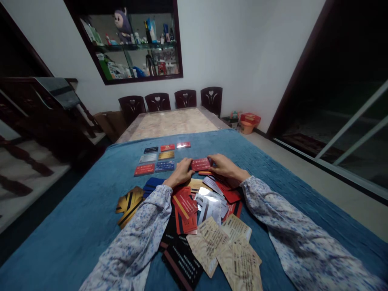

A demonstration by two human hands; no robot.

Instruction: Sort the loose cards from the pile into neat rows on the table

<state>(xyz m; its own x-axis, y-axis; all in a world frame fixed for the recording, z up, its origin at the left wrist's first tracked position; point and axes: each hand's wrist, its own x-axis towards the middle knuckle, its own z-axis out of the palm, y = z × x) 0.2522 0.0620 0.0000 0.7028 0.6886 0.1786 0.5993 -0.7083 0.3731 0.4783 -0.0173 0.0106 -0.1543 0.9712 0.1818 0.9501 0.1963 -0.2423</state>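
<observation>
A red card [200, 164], possibly a small stack, is gripped by its two ends between my hands. My left hand [181, 173] pinches its left end, and my right hand [224, 166] closes on the right end. Under and in front of my hands lies a loose heap of cards: red cards [185, 204], white cards [210, 209], cream patterned cards [209, 240] and black cards [183, 264]. Gold cards [130, 204] and blue cards [153, 185] lie beside my left forearm. Beyond my left hand, cards sit in neat rows, among them a red card [144, 169] and a gold card [166, 155].
A blue cloth [87, 202] covers the near part of the long table; its far marble-patterned top [169, 122] is bare. Several dark chairs [157, 102] stand at the far end. An orange bucket [247, 127] is on the floor at right. A stair railing [39, 91] rises at left.
</observation>
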